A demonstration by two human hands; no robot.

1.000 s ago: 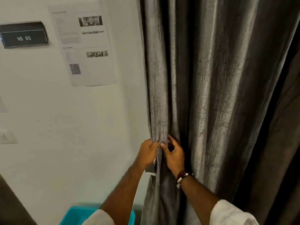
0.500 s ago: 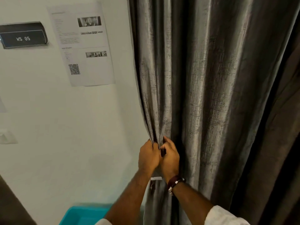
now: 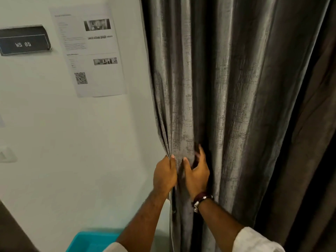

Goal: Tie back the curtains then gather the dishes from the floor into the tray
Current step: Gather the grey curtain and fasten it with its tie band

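A grey textured curtain (image 3: 227,88) hangs in long folds over the right half of the view. My left hand (image 3: 164,174) grips its left edge, with the thumb laid on the front of the cloth. My right hand (image 3: 197,172), with a beaded bracelet at the wrist, sits right beside the left one, its fingers reaching into a fold of the same curtain. A turquoise tray (image 3: 91,240) shows at the bottom edge, partly hidden by my left arm. No dishes are in view.
A white wall (image 3: 72,142) fills the left half, with a printed sheet (image 3: 91,51) carrying a QR code and a dark sign (image 3: 23,41) reading WS 05. A light switch (image 3: 7,154) sits at the left edge. A darker curtain panel (image 3: 312,142) hangs at the far right.
Both hands stay on the curtain's left edge. The right hand's fingers have spread and reached further into the fold, and the edge has shifted slightly to the left.
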